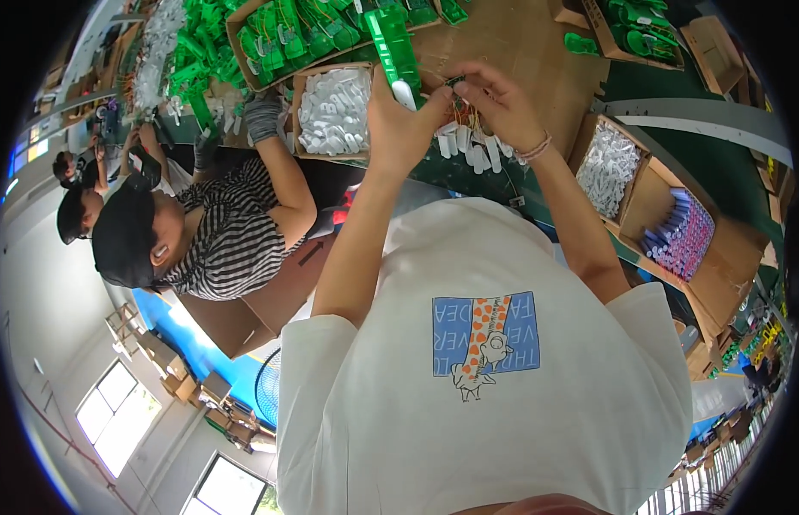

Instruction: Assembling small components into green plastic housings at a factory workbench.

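My left hand point(399, 129) is closed around a long translucent green plastic housing point(389, 41), with a white oval piece point(404, 94) at its near end. My right hand point(507, 107) is closed in a pinch close to my left thumb. A small dark piece point(455, 81) shows at its fingertips; its kind is too small to tell. Just below the hands lies a bunch of white plastic parts point(477, 154) with thin orange and yellow wires. My fingers partly cover those wires, so I cannot tell whether any reach the pinched piece.
A box of white oval pieces point(335, 112) stands left of my hands. Behind it, a carton of green housings point(301, 39) adjoins a green heap point(198, 56). Another carton point(618, 223) at right holds clear pieces and purple tubes. A gloved co-worker point(236, 206) works close on my left.
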{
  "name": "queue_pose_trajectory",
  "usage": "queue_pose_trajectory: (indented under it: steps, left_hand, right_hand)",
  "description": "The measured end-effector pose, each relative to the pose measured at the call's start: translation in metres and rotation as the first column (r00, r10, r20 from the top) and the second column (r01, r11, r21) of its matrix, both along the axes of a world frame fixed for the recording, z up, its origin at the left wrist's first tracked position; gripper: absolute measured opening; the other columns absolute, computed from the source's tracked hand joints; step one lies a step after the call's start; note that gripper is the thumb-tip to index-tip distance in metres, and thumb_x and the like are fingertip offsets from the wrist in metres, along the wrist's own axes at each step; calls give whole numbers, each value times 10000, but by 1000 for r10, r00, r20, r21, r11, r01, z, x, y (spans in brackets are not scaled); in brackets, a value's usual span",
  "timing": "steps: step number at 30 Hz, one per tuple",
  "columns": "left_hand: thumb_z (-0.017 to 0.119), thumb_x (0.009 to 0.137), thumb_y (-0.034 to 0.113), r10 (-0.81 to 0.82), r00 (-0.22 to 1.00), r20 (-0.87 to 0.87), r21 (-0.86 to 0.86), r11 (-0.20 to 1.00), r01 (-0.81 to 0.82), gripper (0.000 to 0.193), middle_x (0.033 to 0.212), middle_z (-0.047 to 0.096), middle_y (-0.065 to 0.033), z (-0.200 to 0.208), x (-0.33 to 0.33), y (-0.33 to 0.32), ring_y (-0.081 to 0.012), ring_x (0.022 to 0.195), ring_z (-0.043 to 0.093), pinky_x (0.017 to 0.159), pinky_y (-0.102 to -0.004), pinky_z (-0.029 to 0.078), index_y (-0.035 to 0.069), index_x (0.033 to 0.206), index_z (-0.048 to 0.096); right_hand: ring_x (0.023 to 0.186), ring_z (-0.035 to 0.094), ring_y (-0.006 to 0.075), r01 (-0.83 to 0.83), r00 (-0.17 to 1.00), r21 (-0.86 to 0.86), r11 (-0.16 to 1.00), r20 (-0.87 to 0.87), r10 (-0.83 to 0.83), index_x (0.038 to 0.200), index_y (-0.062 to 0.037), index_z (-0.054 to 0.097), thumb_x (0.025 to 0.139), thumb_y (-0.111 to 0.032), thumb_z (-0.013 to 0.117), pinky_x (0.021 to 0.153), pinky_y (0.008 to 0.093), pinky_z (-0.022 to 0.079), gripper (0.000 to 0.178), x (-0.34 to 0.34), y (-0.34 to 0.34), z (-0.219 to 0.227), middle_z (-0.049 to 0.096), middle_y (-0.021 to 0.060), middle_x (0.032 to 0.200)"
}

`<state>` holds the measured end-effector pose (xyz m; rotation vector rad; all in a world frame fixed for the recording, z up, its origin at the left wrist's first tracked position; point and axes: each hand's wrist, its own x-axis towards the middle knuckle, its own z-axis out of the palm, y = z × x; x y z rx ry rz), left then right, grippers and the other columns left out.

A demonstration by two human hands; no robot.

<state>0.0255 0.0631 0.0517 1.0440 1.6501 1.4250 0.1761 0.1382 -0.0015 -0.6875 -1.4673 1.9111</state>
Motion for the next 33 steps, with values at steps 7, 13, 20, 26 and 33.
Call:
queue_pose_trajectory:
  steps: [7,13,20,26,33]
  left_hand:
    - [690,777,-20,58,998,-39,171,984,-51,403,850,647,-63,17,-16,16,-117,732,590,671,-250,478,-3,1122,483]
    - [686,774,-32,141,990,23,115,983,-143,407,842,639,-63,4,-24,18,-117,733,588,664,-253,478,-12,1123,477]
    - [686,776,20,255,921,-294,162,963,-215,450,861,638,-123,-12,-42,5,-236,768,628,672,-370,486,-17,1166,465]
    - [703,732,75,80,714,-695,-72,981,-180,511,937,606,-263,-78,-53,-12,-476,878,578,750,-515,461,5,1181,470]
    - [659,768,71,176,713,-679,-112,934,-338,431,905,619,-267,-83,-71,5,-476,850,596,721,-532,462,-13,1141,459]
  right_hand:
    - [1173,516,168,-22,998,235,972,-49,34,1373,-73,392,919,-78,549,956,290,427,480,8,51,-48,521,89,1288]
    - [1196,501,171,-238,967,-102,966,65,246,1349,-93,397,843,-63,670,889,314,487,577,-19,5,-84,413,83,1372]
    - [865,622,105,54,971,126,991,226,-82,1228,-6,514,860,-129,699,718,235,505,430,-35,-19,-69,635,37,942]
    - [635,536,56,64,989,-86,994,137,-52,999,21,671,888,-178,676,593,227,448,228,-10,4,-36,645,6,770]
    - [633,535,74,29,958,-90,995,286,-2,946,3,704,914,-230,642,590,225,434,243,13,41,-34,666,36,792]
